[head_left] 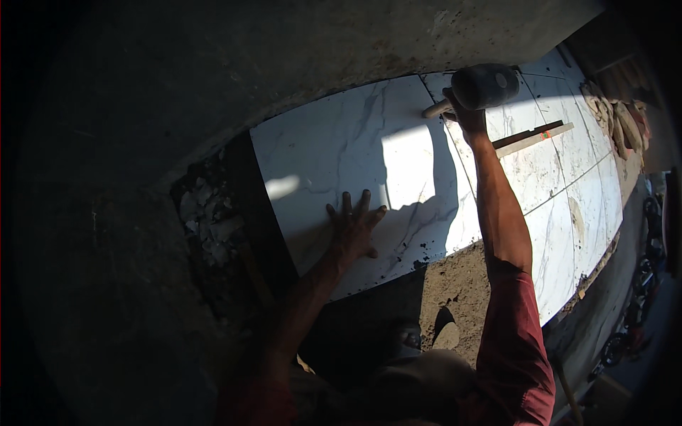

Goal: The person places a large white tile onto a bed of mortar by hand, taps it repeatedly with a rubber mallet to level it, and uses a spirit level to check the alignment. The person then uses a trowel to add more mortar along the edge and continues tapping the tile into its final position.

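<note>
My left hand [353, 231] rests with spread fingers on a large white marble-patterned tile [320, 156]. The fingers of my right hand [465, 116] are wrapped round the handle of a rubber mallet [485, 86]. Its big dark head is above the far right end of that tile, near the seam with the neighbouring tile. The end of the light handle sticks out to the left of my fist. Whether the mallet head touches the tile, I cannot tell. Sunlight falls in bright patches on the tile, and dark crumbs lie along its near edge.
A grey wall [298, 57] runs along the far edge of the tiles. More laid tiles [543, 160] extend right, with a straight wooden strip [533, 140] on them. Sandy bedding [455, 291] lies before me, broken rubble [206, 213] at left. Cloth-like bundles [621, 124] sit far right.
</note>
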`<state>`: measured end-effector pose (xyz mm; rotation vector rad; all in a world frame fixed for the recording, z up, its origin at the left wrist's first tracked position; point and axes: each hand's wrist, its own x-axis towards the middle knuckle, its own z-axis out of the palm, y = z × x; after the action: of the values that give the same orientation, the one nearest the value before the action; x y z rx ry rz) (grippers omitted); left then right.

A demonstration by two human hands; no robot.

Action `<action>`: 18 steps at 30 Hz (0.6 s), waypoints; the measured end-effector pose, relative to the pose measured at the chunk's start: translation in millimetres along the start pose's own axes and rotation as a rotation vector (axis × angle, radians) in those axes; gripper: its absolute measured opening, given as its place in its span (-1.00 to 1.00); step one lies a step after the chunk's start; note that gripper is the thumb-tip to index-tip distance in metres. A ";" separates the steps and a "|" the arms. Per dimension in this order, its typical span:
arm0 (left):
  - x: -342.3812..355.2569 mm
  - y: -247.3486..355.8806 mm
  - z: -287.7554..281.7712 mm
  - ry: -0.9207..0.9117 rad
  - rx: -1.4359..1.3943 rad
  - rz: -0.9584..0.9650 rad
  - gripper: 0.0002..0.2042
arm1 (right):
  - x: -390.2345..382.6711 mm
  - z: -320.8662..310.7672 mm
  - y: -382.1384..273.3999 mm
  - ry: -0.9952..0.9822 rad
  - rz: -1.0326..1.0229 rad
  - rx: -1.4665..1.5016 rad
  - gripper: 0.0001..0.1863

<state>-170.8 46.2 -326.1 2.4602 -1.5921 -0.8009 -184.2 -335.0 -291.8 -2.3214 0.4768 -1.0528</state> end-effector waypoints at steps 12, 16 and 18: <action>-1.0 -4.7 -1.8 -0.018 0.029 -0.007 0.09 | 34.1 33.2 -48.3 0.018 -0.548 -0.292 -0.69; -10.1 -11.5 -1.0 0.000 0.082 -0.027 0.07 | 36.7 59.4 -68.8 -0.170 0.153 0.277 -0.61; -7.5 -6.4 1.5 -0.004 0.067 -0.021 0.07 | 31.1 65.4 -52.3 -0.096 -0.054 0.331 -0.60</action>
<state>-168.6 55.9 -326.9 2.5266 -1.6240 -0.7679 -109.3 -288.2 -278.0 -2.0866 0.1859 -0.9592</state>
